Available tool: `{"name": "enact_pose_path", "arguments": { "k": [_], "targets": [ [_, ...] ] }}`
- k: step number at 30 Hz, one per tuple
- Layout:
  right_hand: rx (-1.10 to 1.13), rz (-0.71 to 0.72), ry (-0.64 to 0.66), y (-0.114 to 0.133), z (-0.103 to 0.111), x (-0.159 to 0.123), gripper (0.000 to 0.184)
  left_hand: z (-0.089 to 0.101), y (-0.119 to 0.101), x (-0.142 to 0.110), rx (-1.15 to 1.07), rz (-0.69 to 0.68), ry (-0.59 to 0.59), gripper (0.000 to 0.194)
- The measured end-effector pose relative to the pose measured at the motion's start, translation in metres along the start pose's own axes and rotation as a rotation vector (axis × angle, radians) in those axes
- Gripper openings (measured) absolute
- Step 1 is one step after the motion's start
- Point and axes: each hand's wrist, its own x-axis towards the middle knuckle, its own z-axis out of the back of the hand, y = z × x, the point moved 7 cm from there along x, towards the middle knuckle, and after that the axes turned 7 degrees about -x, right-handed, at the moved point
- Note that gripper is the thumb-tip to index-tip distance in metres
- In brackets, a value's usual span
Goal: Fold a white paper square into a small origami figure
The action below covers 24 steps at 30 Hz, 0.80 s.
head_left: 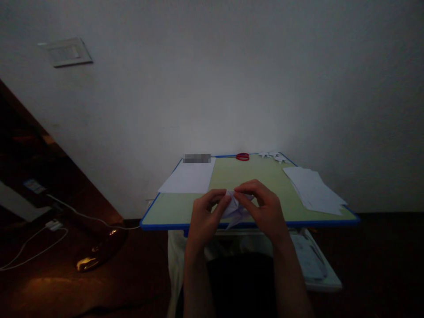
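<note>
A small folded piece of white paper is held up between my two hands, over the front edge of the table. My left hand pinches its upper left side between thumb and fingers. On the other side, my right hand grips the top right part with thumb and forefinger. The paper has several creases and pointed flaps, one of which hangs down. My fingers cover some of its edges, so its full shape cannot be made out.
The blue-edged pale green table stands against a wall. White sheets lie on its left, a stack of paper on its right. Red-handled scissors and several folded paper pieces rest at the back. Below is an open drawer.
</note>
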Motion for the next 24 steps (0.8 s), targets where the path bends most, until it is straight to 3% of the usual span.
{"name": "enact_pose_path", "arguments": {
  "k": [24],
  "targets": [
    [-0.026, 0.055, -0.020, 0.0006, 0.0013, -0.0015, 0.009, -0.0009, 0.0014, 0.0014, 0.040, -0.015, -0.061, 0.024]
  ]
}}
